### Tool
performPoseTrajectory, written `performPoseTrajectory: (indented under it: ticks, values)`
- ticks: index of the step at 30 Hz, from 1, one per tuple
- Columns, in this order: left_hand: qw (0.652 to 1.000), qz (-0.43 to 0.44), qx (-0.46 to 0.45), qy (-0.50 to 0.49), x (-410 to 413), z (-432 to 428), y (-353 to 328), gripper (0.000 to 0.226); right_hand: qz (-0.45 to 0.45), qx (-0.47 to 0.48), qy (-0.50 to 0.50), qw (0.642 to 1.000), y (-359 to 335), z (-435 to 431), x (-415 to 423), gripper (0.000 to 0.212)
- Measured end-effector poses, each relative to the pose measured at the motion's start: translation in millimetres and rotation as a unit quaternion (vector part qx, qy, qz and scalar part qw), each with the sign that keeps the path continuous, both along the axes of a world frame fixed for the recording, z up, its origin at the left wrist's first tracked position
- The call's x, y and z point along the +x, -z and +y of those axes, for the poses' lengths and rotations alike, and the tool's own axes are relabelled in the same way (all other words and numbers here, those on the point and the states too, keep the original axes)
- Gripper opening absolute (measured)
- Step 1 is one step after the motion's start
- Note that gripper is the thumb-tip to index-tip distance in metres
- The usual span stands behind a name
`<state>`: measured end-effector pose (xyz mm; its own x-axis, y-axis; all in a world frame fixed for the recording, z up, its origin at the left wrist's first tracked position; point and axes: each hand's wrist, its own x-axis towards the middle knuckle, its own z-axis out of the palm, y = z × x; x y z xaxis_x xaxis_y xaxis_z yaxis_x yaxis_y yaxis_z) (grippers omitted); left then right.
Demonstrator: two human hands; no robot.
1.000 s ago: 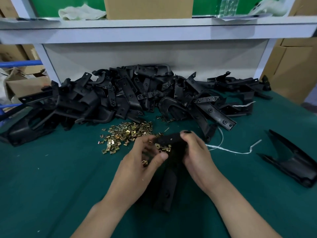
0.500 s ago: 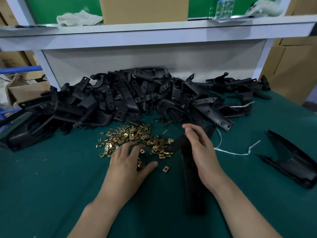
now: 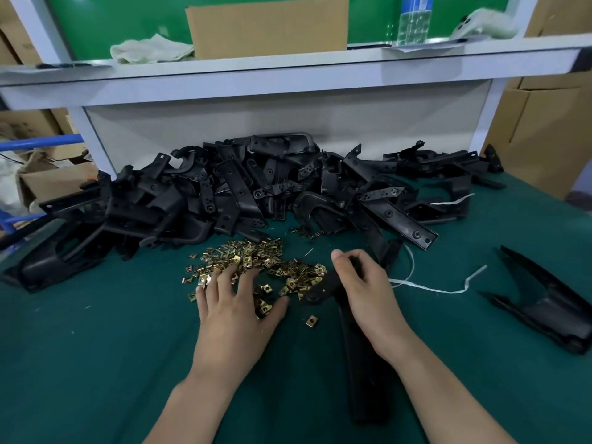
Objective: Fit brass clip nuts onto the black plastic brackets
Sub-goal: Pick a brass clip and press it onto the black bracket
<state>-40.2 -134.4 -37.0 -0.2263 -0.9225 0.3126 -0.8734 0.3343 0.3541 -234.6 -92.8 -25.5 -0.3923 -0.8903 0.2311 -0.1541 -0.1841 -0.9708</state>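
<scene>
left hand (image 3: 235,318) on clip nuts (image 3: 253,259) (fingers spread) | right hand (image 3: 368,293) holds bracket (image 3: 365,382)

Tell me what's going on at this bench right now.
A person is working on fitting clip nuts to brackets. The left hand lies spread over the loose pile of brass clip nuts on the green table, fingers among them. The right hand grips the upper end of one black bracket lying on the table. A large heap of brackets sits behind.
</scene>
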Motion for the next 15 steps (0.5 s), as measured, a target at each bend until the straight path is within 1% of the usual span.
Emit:
performPoseTrajectory:
  ticks: [7,10,13,15]
  values:
    - [0.995,-0.016,0.044,-0.084,-3.3,-7.2,0.8,0.094,0.002,0.018,0.003,1.000,-2.6,2.6,-1.1,0.032]
    - [0.991,-0.008,0.064,-0.120,-5.1,-16.0,0.5,0.103,-0.004,0.018,0.001,1.000,-3.4,3.0,-1.9,0.033]
    - [0.988,-0.003,0.078,-0.130,-6.8,-29.3,0.6,0.107,-0.011,0.017,-0.001,1.000,-3.7,2.6,-2.8,0.033]
    - [0.989,-0.016,0.083,-0.122,-7.4,-38.3,0.1,0.106,-0.018,0.016,-0.003,1.000,-3.6,2.1,-3.4,0.033]
